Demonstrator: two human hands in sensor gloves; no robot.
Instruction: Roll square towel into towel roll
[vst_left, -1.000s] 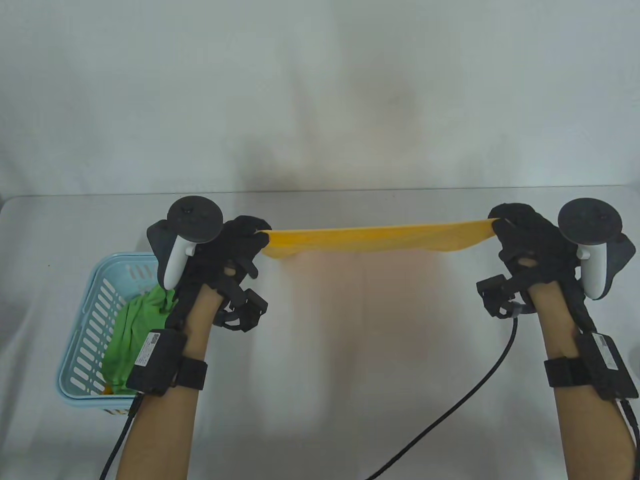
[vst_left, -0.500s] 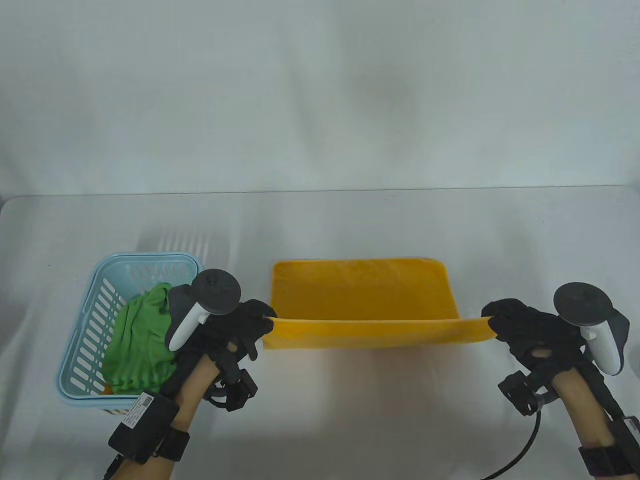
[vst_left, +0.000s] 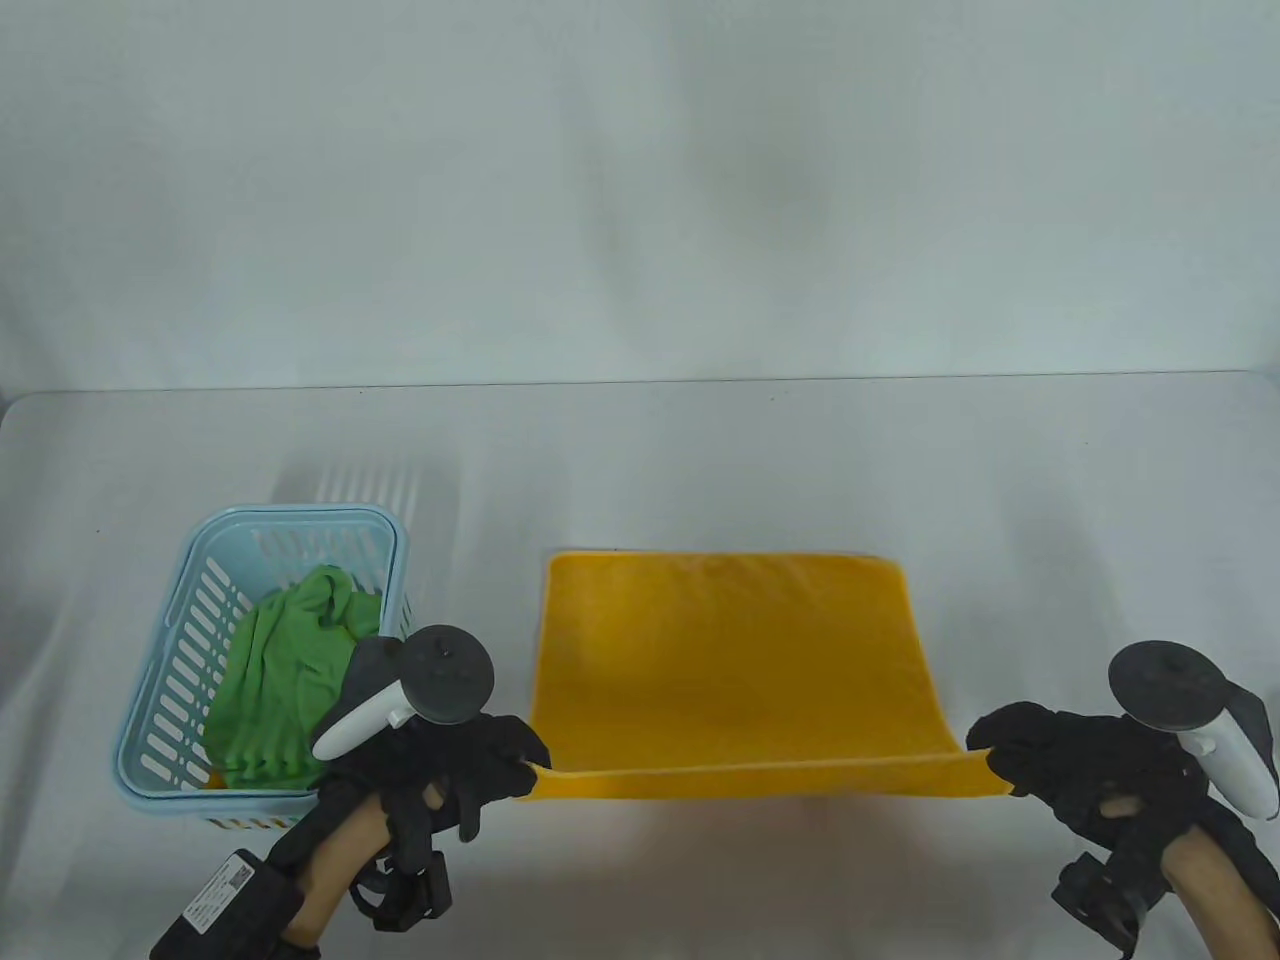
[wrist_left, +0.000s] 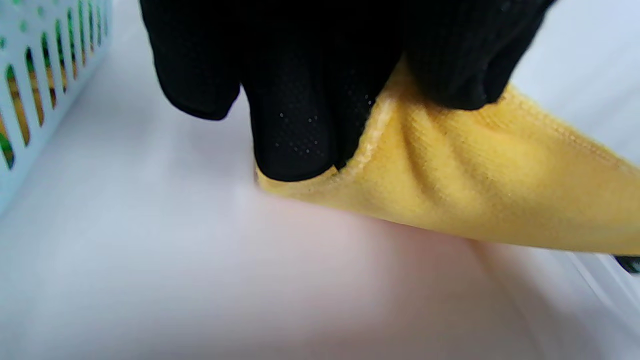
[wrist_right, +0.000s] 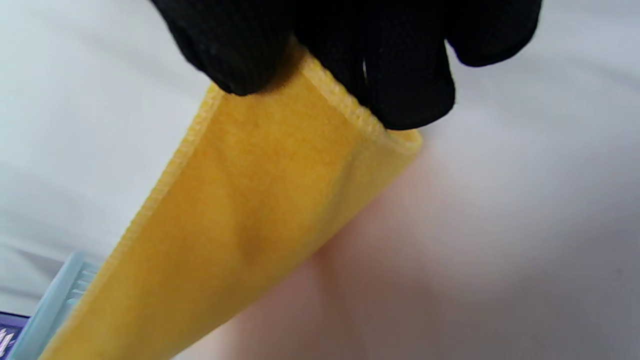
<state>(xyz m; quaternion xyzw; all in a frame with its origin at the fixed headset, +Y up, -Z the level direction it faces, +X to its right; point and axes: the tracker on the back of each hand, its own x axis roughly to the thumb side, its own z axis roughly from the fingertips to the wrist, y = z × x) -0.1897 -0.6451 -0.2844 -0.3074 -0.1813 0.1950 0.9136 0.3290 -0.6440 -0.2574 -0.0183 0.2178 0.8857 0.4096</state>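
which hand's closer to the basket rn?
Left. The left hand pinches the towel corner just right of the basket; the right hand pinches the opposite corner, across the towel.

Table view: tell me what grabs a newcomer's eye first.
The bright yellow towel at the table's middle, far part flat, near edge stretched taut above the surface. The left hand and right hand each pinch a near corner. To its left, a pale blue basket holds a green cloth.
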